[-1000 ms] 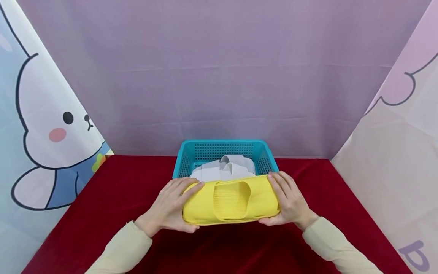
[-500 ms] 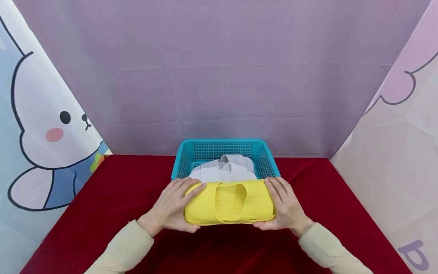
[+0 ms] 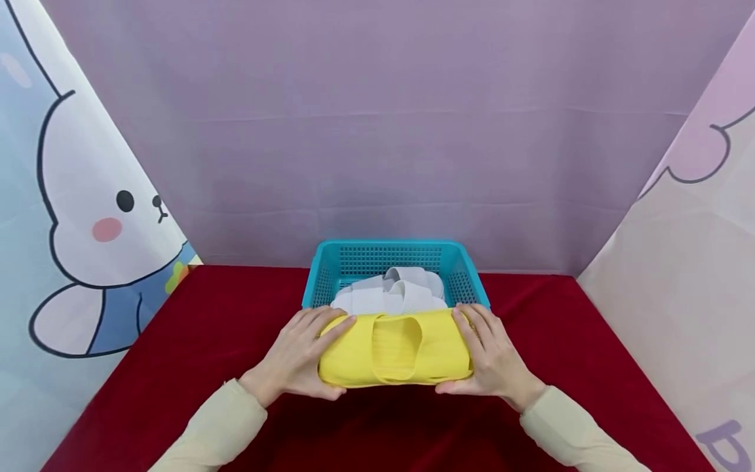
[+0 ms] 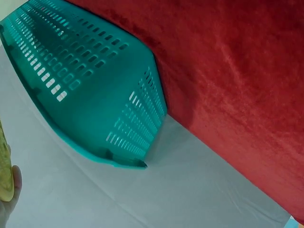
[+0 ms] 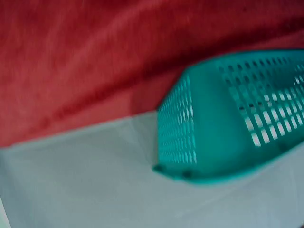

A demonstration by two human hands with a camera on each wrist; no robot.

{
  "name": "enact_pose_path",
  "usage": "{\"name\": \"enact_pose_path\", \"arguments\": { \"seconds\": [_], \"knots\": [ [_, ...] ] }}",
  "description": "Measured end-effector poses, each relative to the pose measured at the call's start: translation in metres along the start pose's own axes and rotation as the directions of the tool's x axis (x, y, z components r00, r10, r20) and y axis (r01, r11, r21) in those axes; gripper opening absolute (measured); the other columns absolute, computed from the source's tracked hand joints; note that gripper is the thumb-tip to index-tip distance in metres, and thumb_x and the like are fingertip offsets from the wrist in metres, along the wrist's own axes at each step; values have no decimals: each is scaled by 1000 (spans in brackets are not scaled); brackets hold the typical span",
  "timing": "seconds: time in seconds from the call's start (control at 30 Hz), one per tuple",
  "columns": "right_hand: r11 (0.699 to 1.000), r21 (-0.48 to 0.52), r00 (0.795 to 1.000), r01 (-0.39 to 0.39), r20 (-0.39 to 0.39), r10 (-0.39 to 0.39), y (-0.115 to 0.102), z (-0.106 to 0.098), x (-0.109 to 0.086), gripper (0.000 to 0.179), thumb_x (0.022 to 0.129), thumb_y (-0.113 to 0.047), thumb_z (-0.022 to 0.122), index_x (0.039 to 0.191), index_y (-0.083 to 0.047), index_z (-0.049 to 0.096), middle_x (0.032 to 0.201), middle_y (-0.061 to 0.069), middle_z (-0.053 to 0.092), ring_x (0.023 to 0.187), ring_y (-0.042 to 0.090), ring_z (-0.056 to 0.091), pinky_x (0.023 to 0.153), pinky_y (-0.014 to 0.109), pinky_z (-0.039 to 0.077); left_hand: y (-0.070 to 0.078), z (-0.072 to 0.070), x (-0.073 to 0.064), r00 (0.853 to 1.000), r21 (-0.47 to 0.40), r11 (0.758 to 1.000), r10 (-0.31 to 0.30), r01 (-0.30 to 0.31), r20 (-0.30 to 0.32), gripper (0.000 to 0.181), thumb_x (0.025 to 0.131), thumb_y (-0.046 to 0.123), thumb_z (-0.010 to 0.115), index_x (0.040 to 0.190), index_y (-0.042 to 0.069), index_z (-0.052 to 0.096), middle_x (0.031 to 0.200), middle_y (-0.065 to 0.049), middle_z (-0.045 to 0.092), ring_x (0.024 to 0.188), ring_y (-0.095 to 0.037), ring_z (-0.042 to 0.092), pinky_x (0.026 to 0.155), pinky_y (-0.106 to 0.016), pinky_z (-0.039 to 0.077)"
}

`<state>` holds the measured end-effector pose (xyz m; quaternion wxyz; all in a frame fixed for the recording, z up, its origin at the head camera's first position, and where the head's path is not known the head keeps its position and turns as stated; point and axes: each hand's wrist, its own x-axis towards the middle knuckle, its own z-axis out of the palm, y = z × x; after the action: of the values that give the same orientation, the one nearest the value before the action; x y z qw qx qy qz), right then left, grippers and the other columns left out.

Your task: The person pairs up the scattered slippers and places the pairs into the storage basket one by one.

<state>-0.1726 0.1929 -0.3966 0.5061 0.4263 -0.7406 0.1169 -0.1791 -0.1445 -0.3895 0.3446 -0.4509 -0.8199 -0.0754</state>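
Observation:
In the head view, yellow slippers (image 3: 445,347) are held as one compact bundle in front of the basket, with an oval opening facing me in the middle. My left hand (image 3: 297,357) grips their left end, fingers over the top and thumb below. The right end is held by my right hand (image 3: 489,357) in the same way. Behind them, white slippers (image 3: 366,295) lie inside a blue-green basket (image 3: 389,244), their lower part hidden by the yellow ones. The left wrist view catches a yellow edge of the slippers (image 4: 5,173) with a fingertip against it.
A red cloth (image 3: 248,295) covers the table, and the basket stands toward its back edge. A purple-grey curtain (image 3: 377,131) hangs behind. Printed cloths flank both sides, the left one (image 3: 88,190) showing a cartoon rabbit.
Over the last second my right hand has shifted left and slightly down, bringing the slippers' right end in and levelling the bundle. Since half a second ago, the hands have barely moved.

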Motion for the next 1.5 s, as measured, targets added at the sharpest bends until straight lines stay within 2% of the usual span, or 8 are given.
{"name": "enact_pose_path", "arguments": {
  "seconds": [0.1,0.27,0.47,0.8,1.0,1.2,1.3,1.5],
  "knots": [
    [1000,-26,991,-12,131,15,-1,-7,4,101,71,-79,42,124,6,48,119,26,52,106,39,48,79,47,42,-2,-3,2,1000,0,1000,-2,2,-13,91,62,71,52,132,13,46,121,-8,52,109,-27,49,88,-43,44],
    [994,-110,949,-28,310,61,-4,-17,11,99,66,-77,49,131,-3,41,128,23,47,114,37,43,77,48,43,-3,-5,4,1000,-17,1000,-11,11,5,91,63,71,52,133,13,45,123,-8,51,110,-26,49,90,-43,43],
    [986,-141,890,-88,433,141,-7,-20,21,105,56,-72,63,135,-7,38,128,18,46,116,33,41,79,48,42,1,-1,2,998,-58,996,-58,60,39,92,63,71,53,133,13,44,124,-8,51,111,-25,48,89,-43,44],
    [977,-154,886,-146,419,198,-12,-14,18,95,70,-75,37,135,-6,38,123,16,47,113,32,43,77,48,43,-1,-1,3,994,-49,997,-59,64,93,98,55,67,63,135,15,42,124,-7,50,112,-24,47,89,-43,44],
    [979,-101,910,-179,361,203,-14,-14,12,92,71,-74,39,132,-5,43,123,15,48,114,32,43,80,47,42,-2,-4,3,987,-60,996,-51,61,152,106,51,66,71,138,16,38,127,-6,48,114,-23,46,90,-41,45],
    [982,-64,923,-178,336,189,-10,-13,11,92,69,-72,46,131,-5,45,122,15,49,113,33,43,79,47,43,-3,-7,1,976,-103,989,-83,105,199,90,71,73,52,140,18,37,136,-5,45,120,-23,43,95,-43,42],
    [979,-57,911,-197,357,205,-7,-13,12,95,64,-71,54,132,-5,43,123,14,49,113,32,43,79,47,43,-4,-9,1,978,-153,978,-116,143,173,73,81,66,47,136,18,44,135,-4,46,122,-24,42,97,-46,41],
    [964,-61,876,-257,408,259,4,-14,14,104,54,-65,69,135,-5,40,125,12,46,116,28,41,79,45,43,-3,-13,2,982,-257,948,-170,187,87,47,87,47,55,122,16,59,132,-1,49,123,-21,42,96,-41,43]
  ]
}}
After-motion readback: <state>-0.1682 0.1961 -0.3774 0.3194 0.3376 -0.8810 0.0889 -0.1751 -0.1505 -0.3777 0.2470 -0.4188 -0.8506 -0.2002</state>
